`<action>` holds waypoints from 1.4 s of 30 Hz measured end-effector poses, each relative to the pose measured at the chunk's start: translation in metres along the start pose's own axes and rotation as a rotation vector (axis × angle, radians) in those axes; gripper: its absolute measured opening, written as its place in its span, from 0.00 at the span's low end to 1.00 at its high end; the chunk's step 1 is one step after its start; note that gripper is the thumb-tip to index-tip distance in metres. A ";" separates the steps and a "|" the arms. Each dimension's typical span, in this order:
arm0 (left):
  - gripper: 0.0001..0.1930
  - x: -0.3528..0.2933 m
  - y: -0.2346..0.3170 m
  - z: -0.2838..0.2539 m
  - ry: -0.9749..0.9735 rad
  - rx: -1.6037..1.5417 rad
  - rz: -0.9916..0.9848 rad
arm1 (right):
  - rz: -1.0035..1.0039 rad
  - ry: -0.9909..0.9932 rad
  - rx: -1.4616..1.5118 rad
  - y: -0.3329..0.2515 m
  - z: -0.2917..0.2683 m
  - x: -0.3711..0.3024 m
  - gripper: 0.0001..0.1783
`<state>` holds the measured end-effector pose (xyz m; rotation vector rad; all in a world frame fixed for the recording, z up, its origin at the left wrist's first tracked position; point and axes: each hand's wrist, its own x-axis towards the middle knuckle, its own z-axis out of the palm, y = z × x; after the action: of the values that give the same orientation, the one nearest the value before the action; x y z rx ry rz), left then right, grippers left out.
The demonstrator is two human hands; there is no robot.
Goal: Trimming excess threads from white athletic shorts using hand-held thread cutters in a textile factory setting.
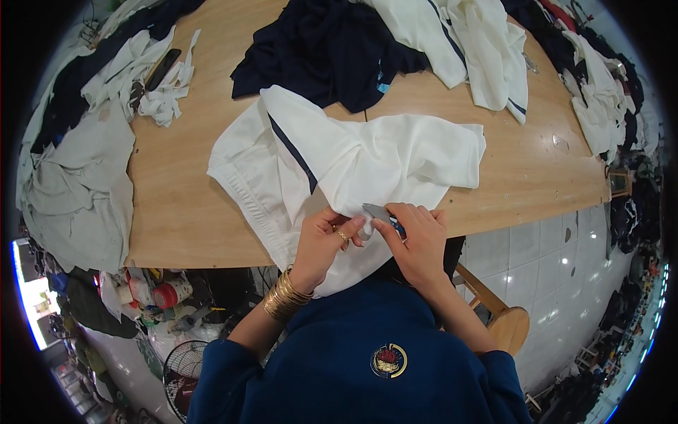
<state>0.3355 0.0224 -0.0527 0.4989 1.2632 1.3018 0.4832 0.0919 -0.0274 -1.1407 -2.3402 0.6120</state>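
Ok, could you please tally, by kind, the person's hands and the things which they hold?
Hands, left hand and right hand: 2
Cutting tool, in the right hand: 1
White garment, at the left fingertips: 1
Total: 4

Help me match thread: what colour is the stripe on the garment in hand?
The stripe is dark navy, best seen in the head view.

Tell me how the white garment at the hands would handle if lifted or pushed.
The white garment would probably hang floppy, since it lies in soft folds. Its gathered waistband may stretch when pulled, as the puckers suggest elastic. Pushed, it would likely bunch, not roll, lying loose on the table.
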 end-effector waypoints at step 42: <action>0.11 0.002 0.004 0.000 -0.064 -0.070 0.008 | 0.391 -0.113 0.652 -0.005 -0.009 0.014 0.11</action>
<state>0.3332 0.0254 -0.0507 0.4918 1.1602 1.3220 0.4780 0.1020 -0.0147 -1.2506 -1.7691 1.4754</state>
